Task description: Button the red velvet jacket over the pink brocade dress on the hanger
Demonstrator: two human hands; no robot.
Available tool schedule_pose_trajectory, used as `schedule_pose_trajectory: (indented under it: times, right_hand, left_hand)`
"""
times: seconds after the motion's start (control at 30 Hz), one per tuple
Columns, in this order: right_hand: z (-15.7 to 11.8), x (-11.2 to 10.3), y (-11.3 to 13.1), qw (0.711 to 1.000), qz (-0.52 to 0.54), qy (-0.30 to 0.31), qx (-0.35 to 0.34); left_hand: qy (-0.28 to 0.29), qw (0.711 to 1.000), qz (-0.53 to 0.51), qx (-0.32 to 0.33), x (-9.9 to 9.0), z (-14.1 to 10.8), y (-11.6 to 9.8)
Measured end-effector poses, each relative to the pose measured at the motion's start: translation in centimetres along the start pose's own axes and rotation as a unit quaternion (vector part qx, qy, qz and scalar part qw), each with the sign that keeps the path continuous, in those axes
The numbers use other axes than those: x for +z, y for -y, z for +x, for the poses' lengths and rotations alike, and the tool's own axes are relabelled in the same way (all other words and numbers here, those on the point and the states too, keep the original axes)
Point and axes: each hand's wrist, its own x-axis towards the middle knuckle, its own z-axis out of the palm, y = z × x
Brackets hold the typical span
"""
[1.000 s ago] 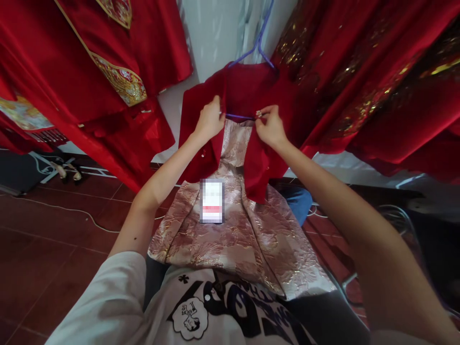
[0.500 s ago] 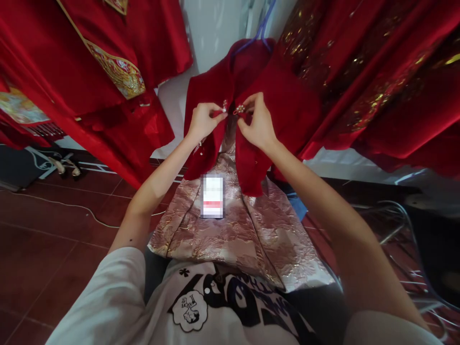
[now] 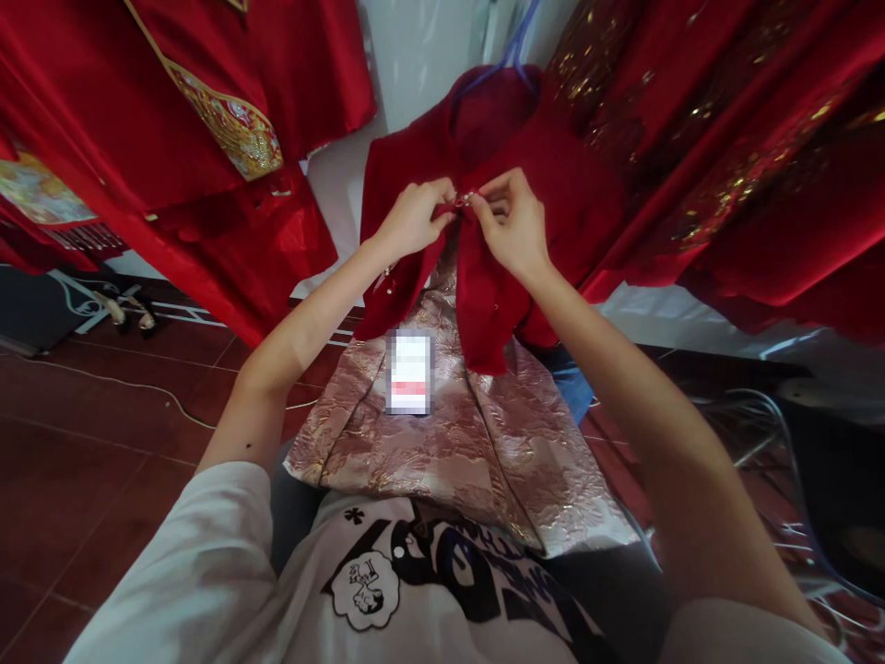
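Note:
A dark red jacket [image 3: 407,157] hangs on a purple hanger [image 3: 515,60] in front of me. My left hand [image 3: 418,214] is closed on its left front edge, pinching the cloth. Opposite it, my right hand [image 3: 513,224] pinches the other front edge at a beaded fastening [image 3: 466,199]. The two edges meet between my fingertips; whether the fastening is hooked, I cannot tell. Lower on the left front are small pearly beads [image 3: 389,290]. Beneath the jacket a pink brocade garment [image 3: 421,461] spreads over my lap, with a blurred-out bright rectangle [image 3: 409,373] lying on it.
Red garments with gold embroidery [image 3: 228,120] hang at left, and red sequinned ones [image 3: 719,194] at right. A pair of shoes [image 3: 131,314] is at the far left by a white metal frame. A black chair [image 3: 836,480] stands at right on the tiled floor.
The two front edges of the jacket were apart and are now together. My left hand has moved right, bringing its edge to the fastening at my right hand.

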Motion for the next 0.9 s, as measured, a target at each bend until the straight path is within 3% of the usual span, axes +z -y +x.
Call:
schedule_pose_trajectory:
  times: [0.2,0.47,0.6,0.9]
  right_hand:
    - [0.8,-0.4,-0.4,1.0,-0.008,0.013,0.008]
    - [1.5,-0.6,-1.3,0.999,-0.003,0.034,-0.002]
    - [1.6,-0.6,-1.8,0.999,0.026,0.022,0.009]
    - [1.8,-0.7,-1.6,0.999,0.032,0.035,0.023]
  left_hand:
    - [0.016,0.999,-0.038,-0.028,-0.2,-0.1,0.7]
    - [0.041,0.999,-0.015,0.006,-0.8,0.2,-0.5]
    - [0.023,0.999,-0.036,0.009,-1.1,0.2,-1.2]
    - [0.029,0.999,-0.004,0.035,-0.9,1.2,-0.8]
